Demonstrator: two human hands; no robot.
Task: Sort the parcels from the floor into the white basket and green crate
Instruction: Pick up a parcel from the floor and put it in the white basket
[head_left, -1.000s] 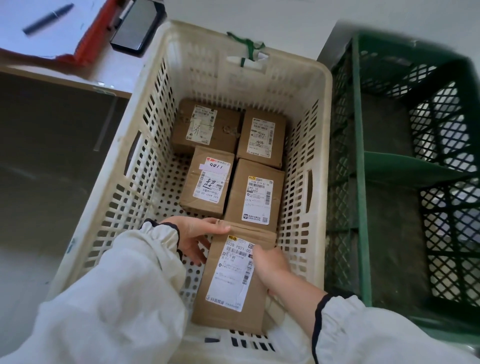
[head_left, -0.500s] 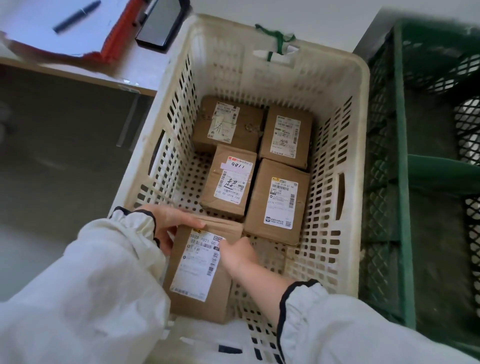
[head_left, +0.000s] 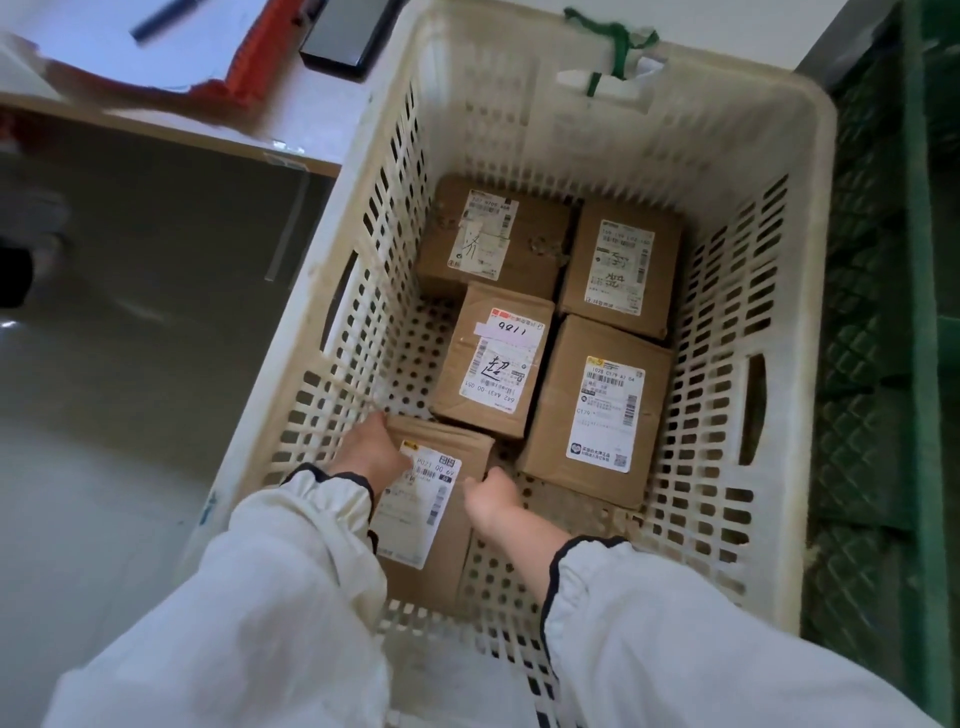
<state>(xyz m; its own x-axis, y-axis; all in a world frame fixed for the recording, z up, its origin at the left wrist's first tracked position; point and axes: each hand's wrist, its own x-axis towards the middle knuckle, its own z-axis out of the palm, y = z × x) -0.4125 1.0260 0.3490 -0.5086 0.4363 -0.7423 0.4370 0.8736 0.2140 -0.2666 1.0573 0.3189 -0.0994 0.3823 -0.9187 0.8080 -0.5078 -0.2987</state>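
Mid-placement here: brown cardboard parcel with a white shipping label (head_left: 434, 512) going down into the near-left corner of the white perforated plastic basket (head_left: 727, 156). Left hand (head_left: 371, 452) flat against the parcel's far-left edge, fingers curled over it; right hand (head_left: 491, 493) pinching the right edge, fingers tucked down the side and partly hidden. Looks like the parcel touches the basket floor or sits just above it, can't tell which.

Four more brown cardboard boxes (head_left: 597, 405) already packed two by two at the far end, labels up, the new one butting against the near-left box of that group. Dark green lattice crate (head_left: 872, 364) just beside the basket on the right, contents not visible from here.

Next move, probably: ease both hands off, nudge the parcel snug, then back to the floor for another. Bare gap remaining at near right, so room for one more there.
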